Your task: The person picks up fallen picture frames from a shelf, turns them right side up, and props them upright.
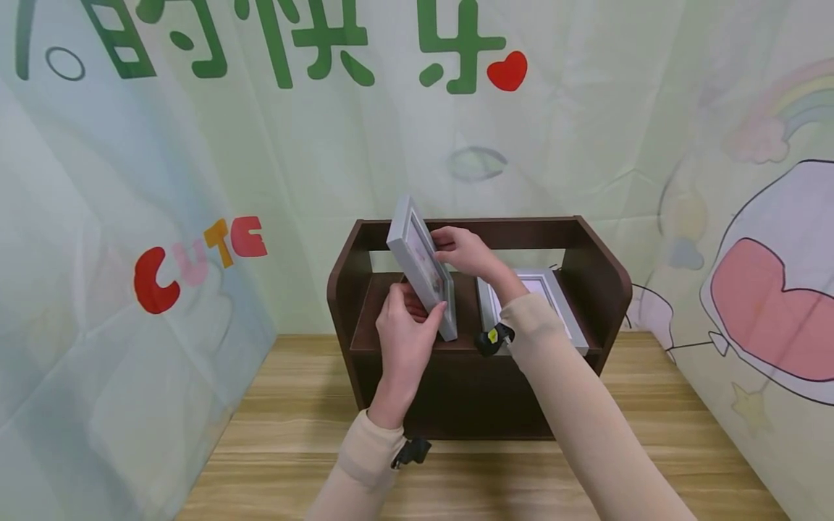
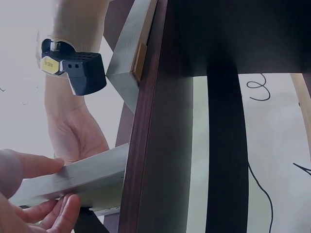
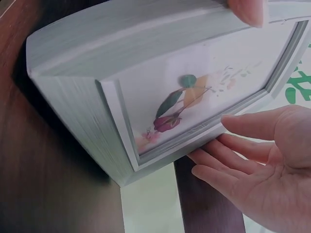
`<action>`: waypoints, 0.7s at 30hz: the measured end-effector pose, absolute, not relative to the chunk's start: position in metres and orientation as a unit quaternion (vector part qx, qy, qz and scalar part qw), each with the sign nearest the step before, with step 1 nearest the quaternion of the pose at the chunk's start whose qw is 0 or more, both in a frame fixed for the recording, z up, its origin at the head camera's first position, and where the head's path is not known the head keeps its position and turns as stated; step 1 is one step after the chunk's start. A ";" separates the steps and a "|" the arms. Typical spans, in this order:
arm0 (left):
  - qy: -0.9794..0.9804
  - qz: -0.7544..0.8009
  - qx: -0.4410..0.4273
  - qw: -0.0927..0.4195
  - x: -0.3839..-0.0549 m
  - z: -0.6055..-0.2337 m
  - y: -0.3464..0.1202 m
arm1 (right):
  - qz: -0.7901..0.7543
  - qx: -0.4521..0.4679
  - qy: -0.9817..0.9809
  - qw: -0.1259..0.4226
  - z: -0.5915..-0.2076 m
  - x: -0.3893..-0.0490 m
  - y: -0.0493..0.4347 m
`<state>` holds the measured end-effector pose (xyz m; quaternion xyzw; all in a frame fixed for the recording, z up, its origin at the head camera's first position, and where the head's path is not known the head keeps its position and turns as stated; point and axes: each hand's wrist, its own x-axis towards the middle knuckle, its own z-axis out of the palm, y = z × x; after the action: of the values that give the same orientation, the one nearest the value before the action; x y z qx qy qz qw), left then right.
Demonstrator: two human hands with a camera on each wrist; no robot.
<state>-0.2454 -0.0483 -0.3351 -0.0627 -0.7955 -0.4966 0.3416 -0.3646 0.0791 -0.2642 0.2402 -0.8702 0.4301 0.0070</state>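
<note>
A grey picture frame with a pressed-flower picture stands tilted on the left part of a dark brown shelf. Its lower edge is close to the shelf board. My left hand grips the near edge, thumb on the front side and fingers behind. At the far edge my right hand holds the frame, its thumb at the front rim and fingers behind, as the right wrist view shows. A second grey frame lies to the right on the shelf, partly covered by my right forearm.
Raised side panels and a back rail border the shelf. It stands on a wood-grain tabletop. Printed cloth hangs behind and along both sides. Each wrist bears a small black camera.
</note>
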 end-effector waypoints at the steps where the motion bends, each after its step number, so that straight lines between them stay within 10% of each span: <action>1: -0.795 -0.495 -0.062 0.344 -0.245 -0.335 -0.049 | 0.430 0.240 -0.870 0.007 -0.264 -0.364 0.079; 21: -0.775 -0.491 -0.051 0.394 -0.246 -0.334 -0.076 | 0.387 0.185 -0.903 0.017 -0.256 -0.353 0.087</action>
<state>-0.2461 -0.0758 -0.3335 -0.0510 -0.7750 -0.4912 0.3944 -0.3527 0.0868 -0.2557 0.1846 -0.9032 0.3871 0.0168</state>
